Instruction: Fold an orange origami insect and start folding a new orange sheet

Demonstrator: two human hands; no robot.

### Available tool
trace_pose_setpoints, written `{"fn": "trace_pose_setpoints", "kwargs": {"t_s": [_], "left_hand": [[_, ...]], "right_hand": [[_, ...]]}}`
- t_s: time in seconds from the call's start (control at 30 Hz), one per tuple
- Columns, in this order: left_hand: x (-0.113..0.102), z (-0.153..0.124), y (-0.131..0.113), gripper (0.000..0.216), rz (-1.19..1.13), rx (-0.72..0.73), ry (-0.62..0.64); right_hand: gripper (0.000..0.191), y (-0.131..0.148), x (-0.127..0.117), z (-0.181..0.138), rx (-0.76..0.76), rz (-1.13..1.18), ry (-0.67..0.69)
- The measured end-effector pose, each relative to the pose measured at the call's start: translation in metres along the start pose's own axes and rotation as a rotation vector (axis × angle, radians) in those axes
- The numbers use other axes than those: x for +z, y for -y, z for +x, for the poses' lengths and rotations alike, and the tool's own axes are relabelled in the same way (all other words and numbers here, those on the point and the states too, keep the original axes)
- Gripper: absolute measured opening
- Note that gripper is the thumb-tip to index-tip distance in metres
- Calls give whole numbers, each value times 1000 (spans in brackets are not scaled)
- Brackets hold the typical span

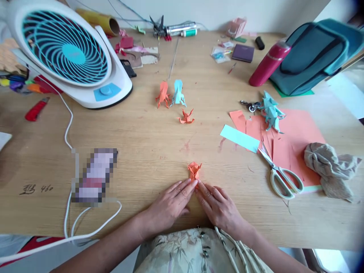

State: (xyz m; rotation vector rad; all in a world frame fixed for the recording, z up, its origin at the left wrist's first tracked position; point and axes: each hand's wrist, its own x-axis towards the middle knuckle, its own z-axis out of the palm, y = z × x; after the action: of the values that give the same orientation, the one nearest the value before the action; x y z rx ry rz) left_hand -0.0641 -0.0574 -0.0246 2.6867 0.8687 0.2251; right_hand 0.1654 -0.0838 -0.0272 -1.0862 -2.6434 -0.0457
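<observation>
A small folded orange paper figure (194,169) lies on the wooden table (148,159) close to its front edge. My left hand (173,199) reaches it from the left and my right hand (217,203) from the right. Both sets of fingertips meet on the figure's near end, pressing or pinching it, and cover that part. Farther back stand an orange folded paper figure (163,94) and a light blue one (178,93), side by side. A smaller orange folded piece (186,116) sits just in front of them.
Scissors (277,170) rest partly on orange paper sheets (295,132), near a light blue strip (239,138), folded light blue figures (272,112) and a crumpled cloth (330,167). A fan (74,57), phone (95,176) and white cable (68,129) occupy the left; a red bottle (269,64) stands right.
</observation>
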Motion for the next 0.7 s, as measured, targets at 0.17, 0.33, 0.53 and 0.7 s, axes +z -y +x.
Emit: {"fn": "trace_pose_setpoints", "kwargs": {"t_s": [0.17,0.33,0.53,0.7], "left_hand": [[1,-1,-1,79,18,-25,38],[4,-3,-1,80,77,-8,51],[9,-5,-3,87,80,-26,70],[14,-5,-10,93,101,-81,82]], "right_hand": [[38,-1,6,-2,-5,1,-7],[37,-3,13,-5,-21,-6,-36],[34,-2,17,-3,-14,-31,-93],[34,7,21,-3,14,-71,-98]]}}
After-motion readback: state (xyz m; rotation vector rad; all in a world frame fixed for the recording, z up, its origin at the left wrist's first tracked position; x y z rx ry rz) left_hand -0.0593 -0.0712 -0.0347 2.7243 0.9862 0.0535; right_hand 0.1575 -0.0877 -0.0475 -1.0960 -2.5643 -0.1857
